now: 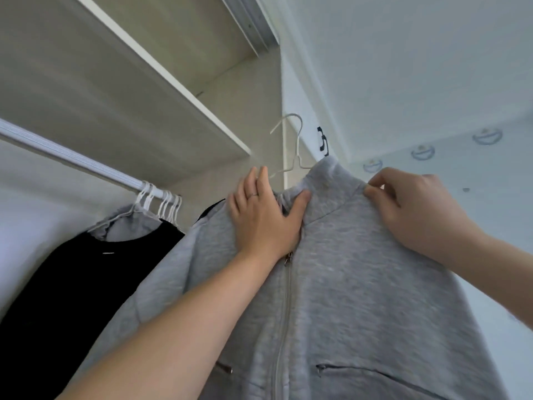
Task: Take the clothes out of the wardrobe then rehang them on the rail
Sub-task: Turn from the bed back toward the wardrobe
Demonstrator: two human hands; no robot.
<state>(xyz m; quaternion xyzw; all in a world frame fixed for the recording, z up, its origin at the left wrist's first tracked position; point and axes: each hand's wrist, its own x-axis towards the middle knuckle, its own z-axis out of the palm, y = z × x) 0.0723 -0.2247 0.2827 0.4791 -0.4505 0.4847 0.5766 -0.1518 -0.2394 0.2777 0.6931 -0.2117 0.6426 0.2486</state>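
Head camera, angled up into an open wardrobe: the left hand [264, 215], a thin ring on one finger, lies spread against the front of a light grey marl zip-up sweatshirt [346, 284] with its thumb hooked at the base of the stand-up collar, while the right hand [415, 209] pinches the fabric at the garment's shoulder seam beside the collar. Both hands are closed on the cloth, holding the sweatshirt up in front of the wardrobe opening. A white wire hanger [291, 145] sits inside the sweatshirt's neck, its hook rising free above the collar and touching nothing. The garment's grey zip runs down its middle, and two zipped pockets show near the lower edge of the picture. To the left, inside the wardrobe, a white metal hanging rail [72, 160] carries a tight cluster of white hanger hooks [161, 202]; from them hang a black top [86, 278] and, behind it, a grey garment of which only the neck shows. A pale wooden shelf [129, 90] spans the wardrobe above the rail. White wall fills the right side.
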